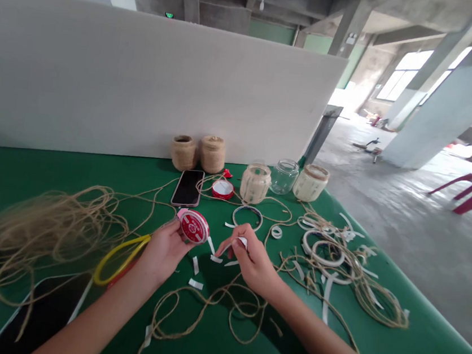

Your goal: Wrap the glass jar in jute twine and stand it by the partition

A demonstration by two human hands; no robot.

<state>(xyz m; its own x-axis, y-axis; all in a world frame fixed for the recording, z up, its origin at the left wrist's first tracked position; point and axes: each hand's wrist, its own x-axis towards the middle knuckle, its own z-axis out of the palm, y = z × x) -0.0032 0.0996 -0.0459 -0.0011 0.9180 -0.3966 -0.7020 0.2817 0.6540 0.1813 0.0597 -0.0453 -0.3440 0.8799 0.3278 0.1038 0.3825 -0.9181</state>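
My left hand (pixel 167 244) is closed around a red-labelled roll of tape (pixel 194 227), its round face turned toward me. A short white tape end (pixel 211 246) hangs from the roll's right side. Close to that end is my right hand (pixel 251 256), fingers bent, with a small white strip (pixel 243 241) between thumb and index finger. Another strip (pixel 216 259) lies by its index fingertip; whether they touch is unclear. Below, two cut white strips (pixel 195 284) rest on the green tabletop (pixel 117 322). Loose jute twine (pixel 175 338) curls beneath both hands.
Twine-wrapped jars (pixel 212 155), a clear glass jar (pixel 284 177) and two tape-covered jars (pixel 255 182) stand at the back. A phone (pixel 187 188) lies before them. Tangled twine (pixel 55 224) and yellow-handled scissors (pixel 118 257) are left; tape rings (pixel 329 250) and twine are right.
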